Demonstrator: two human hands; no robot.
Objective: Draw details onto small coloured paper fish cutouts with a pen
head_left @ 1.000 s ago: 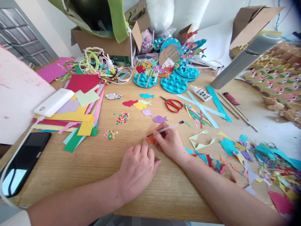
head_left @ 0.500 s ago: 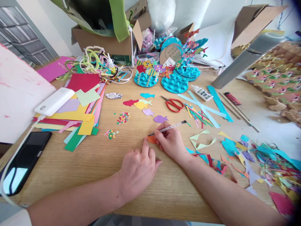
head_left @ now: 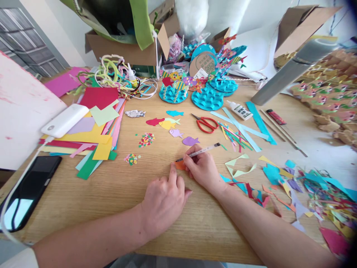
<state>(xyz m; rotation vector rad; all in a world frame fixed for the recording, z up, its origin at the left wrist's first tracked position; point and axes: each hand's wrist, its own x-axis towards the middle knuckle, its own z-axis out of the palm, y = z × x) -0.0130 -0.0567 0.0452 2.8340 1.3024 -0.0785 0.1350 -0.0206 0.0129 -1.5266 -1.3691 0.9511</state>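
My right hand (head_left: 201, 165) is closed round a pen (head_left: 206, 149) with a clear barrel. Its tip touches a small orange paper piece (head_left: 180, 165), whose shape is partly hidden by my fingers. My left hand (head_left: 164, 199) rests on the table with the index finger stretched to the paper's left edge, thumb apart and other fingers bent. Beyond them lie paper fish: a purple one (head_left: 191, 141), a lilac one (head_left: 176, 133), a yellow one (head_left: 168, 124), a red one (head_left: 154, 121) and a blue one (head_left: 174, 113). A patterned white fish (head_left: 135, 114) lies further left.
Red scissors (head_left: 206, 124) and a glue bottle (head_left: 240, 111) lie behind my right hand. Paper scraps (head_left: 298, 193) spread at right. Confetti piles (head_left: 146, 140), stacked coloured paper (head_left: 100, 97), a power bank (head_left: 65, 120) and a phone (head_left: 29, 190) are at left. Blue discs (head_left: 206, 98) stand behind.
The pen's upper end has tilted very slightly downward. Both hands and the orange paper stay in nearly the same place.
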